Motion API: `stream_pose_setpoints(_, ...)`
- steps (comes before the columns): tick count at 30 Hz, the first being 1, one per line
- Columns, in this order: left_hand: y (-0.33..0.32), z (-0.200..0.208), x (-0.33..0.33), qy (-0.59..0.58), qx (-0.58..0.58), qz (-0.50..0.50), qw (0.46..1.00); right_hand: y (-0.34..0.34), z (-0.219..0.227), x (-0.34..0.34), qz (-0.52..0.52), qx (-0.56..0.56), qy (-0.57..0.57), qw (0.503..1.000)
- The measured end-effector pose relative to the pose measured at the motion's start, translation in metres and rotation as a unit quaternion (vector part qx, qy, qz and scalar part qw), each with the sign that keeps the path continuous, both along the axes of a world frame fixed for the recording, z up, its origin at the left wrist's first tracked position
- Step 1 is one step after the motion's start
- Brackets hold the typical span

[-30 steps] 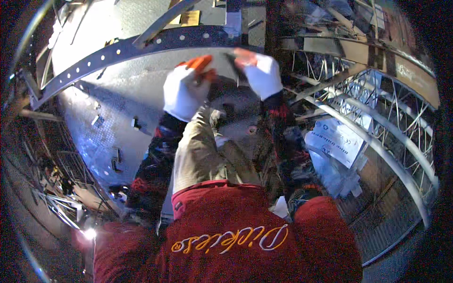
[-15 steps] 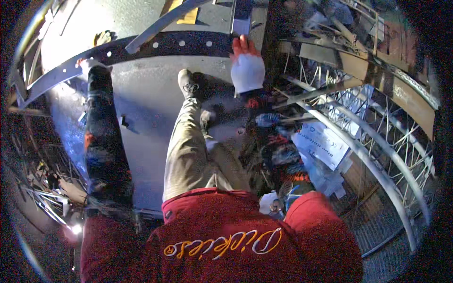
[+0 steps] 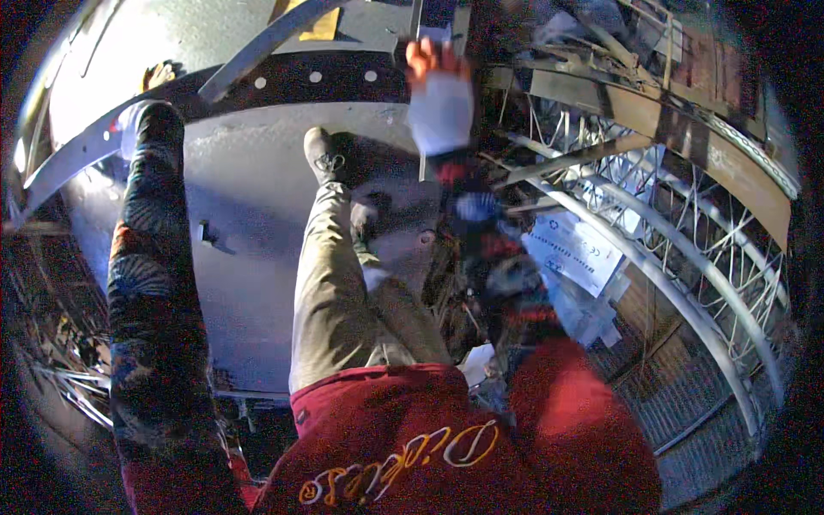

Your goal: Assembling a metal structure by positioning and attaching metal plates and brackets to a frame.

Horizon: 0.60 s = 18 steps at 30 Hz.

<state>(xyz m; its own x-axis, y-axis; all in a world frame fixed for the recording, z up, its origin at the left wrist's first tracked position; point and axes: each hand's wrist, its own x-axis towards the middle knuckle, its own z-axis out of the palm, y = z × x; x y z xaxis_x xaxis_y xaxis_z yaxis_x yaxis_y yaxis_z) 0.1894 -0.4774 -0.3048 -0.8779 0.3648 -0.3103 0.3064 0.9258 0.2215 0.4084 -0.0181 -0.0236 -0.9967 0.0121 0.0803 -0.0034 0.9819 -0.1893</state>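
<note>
Left grip (image 3: 131, 129) touches beam (image 3: 287, 80); right grip (image 3: 440, 96) apparently too.

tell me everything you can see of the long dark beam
The long dark beam looks like metal, with a row of round holes. It runs crosswise, probably bowed by the lens. A grey bar overlaps it; the left hand is at its left part, the right hand by its right end, contact unclear.

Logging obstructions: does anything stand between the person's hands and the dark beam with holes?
Nothing visible does. The left hand is at the left part of the dark beam, the right hand near its right end. A slanting grey bar overlaps the beam between them, apart from both.
</note>
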Motion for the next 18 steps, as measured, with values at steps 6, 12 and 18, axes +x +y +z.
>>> stream_pose_setpoints(6, -0.049, 0.125, -0.016, 0.044, -0.164, -0.032, 0.985, -0.036, -0.004, -0.020, 0.025, 0.007, 0.043, 0.999)
stream_pose_setpoints(12, -0.037, 0.138, -0.013, 0.042, -0.196, -0.080, 0.976, -0.025, -0.002, -0.040, 0.035, -0.005, 0.072, 0.997)
stream_pose_setpoints(18, -0.036, 0.131, -0.009, 0.032, -0.214, -0.112, 0.970, -0.036, -0.015, 0.004, 0.042, 0.113, 0.077, 0.990)
